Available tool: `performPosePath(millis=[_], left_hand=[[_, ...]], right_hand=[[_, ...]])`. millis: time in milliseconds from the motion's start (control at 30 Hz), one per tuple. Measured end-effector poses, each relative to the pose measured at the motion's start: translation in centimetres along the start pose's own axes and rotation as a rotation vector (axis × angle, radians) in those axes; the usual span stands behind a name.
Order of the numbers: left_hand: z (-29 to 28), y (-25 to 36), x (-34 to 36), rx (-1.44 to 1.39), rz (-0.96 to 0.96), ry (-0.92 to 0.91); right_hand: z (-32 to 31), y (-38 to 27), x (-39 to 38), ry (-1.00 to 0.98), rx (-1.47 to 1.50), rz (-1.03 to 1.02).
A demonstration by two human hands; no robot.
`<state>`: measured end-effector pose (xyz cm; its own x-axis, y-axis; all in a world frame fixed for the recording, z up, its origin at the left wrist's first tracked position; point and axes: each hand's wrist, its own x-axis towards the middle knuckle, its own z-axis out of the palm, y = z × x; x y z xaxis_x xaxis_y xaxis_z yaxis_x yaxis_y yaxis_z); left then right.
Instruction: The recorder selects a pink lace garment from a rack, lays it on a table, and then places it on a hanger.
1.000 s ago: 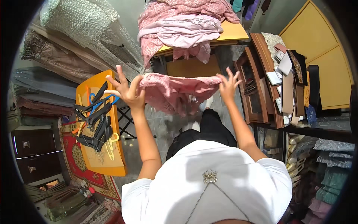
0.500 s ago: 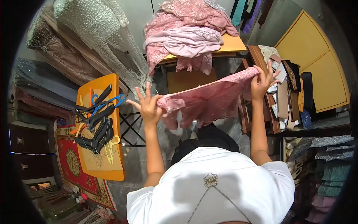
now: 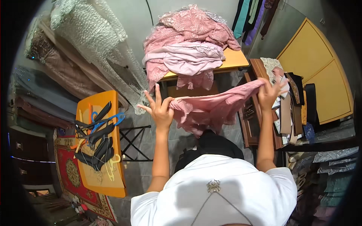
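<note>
A pink lace garment [image 3: 211, 109] is stretched between my two hands, its upper edge pulled nearly straight and the rest hanging below. My left hand [image 3: 162, 109] pinches its left corner between thumb and index finger, the other fingers spread. At the upper right corner my right hand [image 3: 268, 92] pinches the cloth the same way, fingers fanned out. Just beyond the garment, a heap of pink lace clothes [image 3: 192, 30] lies on a yellow table [image 3: 235, 60], with a paler pink folded garment [image 3: 188, 58] at its front.
On the left, a folding table [image 3: 120, 180] bears several hangers [image 3: 100, 128] in black, blue and yellow. Long gowns [image 3: 94, 34] hang behind it, and a red patterned rug [image 3: 71, 169] lies beside it. To the right, a wooden shelf unit [image 3: 277, 141] holds belts and fabric pieces [image 3: 286, 109].
The garment's left corner has moved right and its right corner slightly down, so the top edge sags a little more. Both hands keep their pinch. The whole view has tilted up slightly.
</note>
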<state>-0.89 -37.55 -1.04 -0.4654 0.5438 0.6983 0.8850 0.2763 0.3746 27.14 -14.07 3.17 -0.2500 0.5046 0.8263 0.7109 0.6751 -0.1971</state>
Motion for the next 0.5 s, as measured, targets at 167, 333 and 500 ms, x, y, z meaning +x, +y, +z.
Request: performPosePath(millis=[167, 333, 500], left_hand=[[5.0, 0.9, 4.3, -0.071, -0.072, 0.188], [10.5, 0.8, 11.9, -0.156, -0.094, 0.482], [14.8, -0.6, 29.0, -0.089, 0.043, 0.586]], right_hand=[[5.2, 0.0, 0.7, 0.309, 0.206, 0.124], [11.7, 0.2, 8.6, 0.458, 0.221, 0.104], [21.0, 1.0, 23.8, 0.579, 0.315, 0.005]])
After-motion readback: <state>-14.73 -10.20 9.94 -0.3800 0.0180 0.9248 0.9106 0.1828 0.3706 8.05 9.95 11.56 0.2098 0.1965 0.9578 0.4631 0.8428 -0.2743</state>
